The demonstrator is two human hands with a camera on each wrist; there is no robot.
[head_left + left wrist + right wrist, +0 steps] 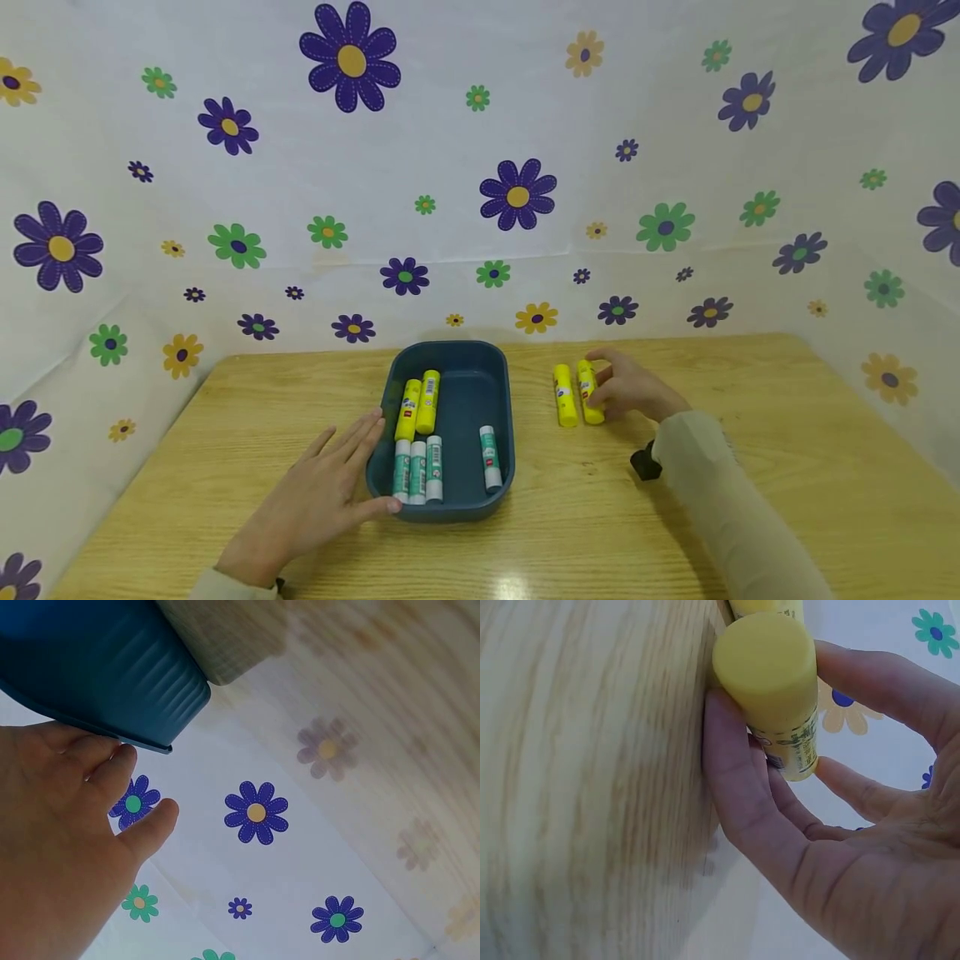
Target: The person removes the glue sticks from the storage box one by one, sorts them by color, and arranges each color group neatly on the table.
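1. Nearest was the left hand [318, 500], at the eight o'clock side of the blue box [442, 515], fingers straight, thumb spread apart from them, touching the rim.
2. In the box, three green-and-white glue sticks [417, 472] lay side by side toward seven o'clock; a lone green-and-white stick [490, 458] lay at four o'clock.
3. Farther in, two yellow glue sticks [426, 404] lay side by side toward eleven o'clock.
4. Outside, between two and three o'clock from the box, the right hand [630, 390] had thumb and fingers clamped on the held yellow stick [585, 387]. Whether that stick touched the wooden table [562, 517] was hard to tell.
5. At its nine o'clock side, just beside it, lay the loose yellow stick [566, 397].
6. Farthest, at twelve o'clock, hung a white flowered cloth [442, 142].
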